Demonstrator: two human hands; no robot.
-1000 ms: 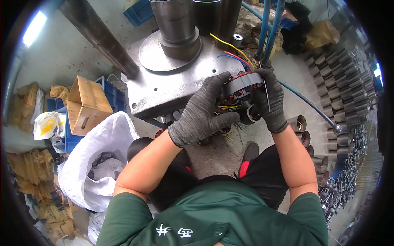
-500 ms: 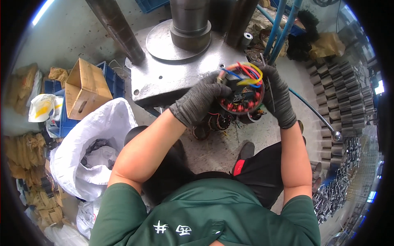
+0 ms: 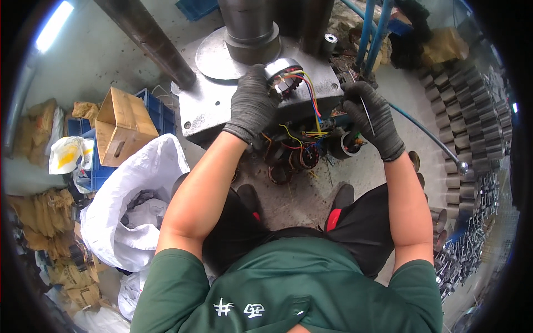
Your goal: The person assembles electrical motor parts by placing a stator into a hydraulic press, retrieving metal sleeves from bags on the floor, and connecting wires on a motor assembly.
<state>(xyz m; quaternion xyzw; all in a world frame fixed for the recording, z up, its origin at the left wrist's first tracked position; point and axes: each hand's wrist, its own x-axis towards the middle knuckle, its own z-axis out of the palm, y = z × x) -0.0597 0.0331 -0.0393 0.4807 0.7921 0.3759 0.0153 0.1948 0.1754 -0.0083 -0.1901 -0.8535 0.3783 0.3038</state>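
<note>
My left hand [image 3: 252, 102], in a dark glove, grips a round motor stator [image 3: 282, 77] with copper windings and holds it over the grey steel press table [image 3: 208, 108]. Red, blue and yellow wires [image 3: 311, 105] trail down from the stator. My right hand [image 3: 372, 116], also gloved, is closed on a thin metal rod or wire [image 3: 366, 114] just right of the press table's edge. Between my feet, several more stators [image 3: 302, 158] lie on the floor below both hands.
A steel cylinder [image 3: 250, 28] stands on the press table. A white sack [image 3: 130, 205] and an open cardboard box [image 3: 122, 125] on blue crates sit at my left. Rows of stacked dark metal parts [image 3: 472, 122] line the right side. A blue hose [image 3: 422, 133] runs past my right hand.
My left hand has carried the stator up and left onto the press table. My right hand has let go of it and moved off to the right, holding a thin rod.
</note>
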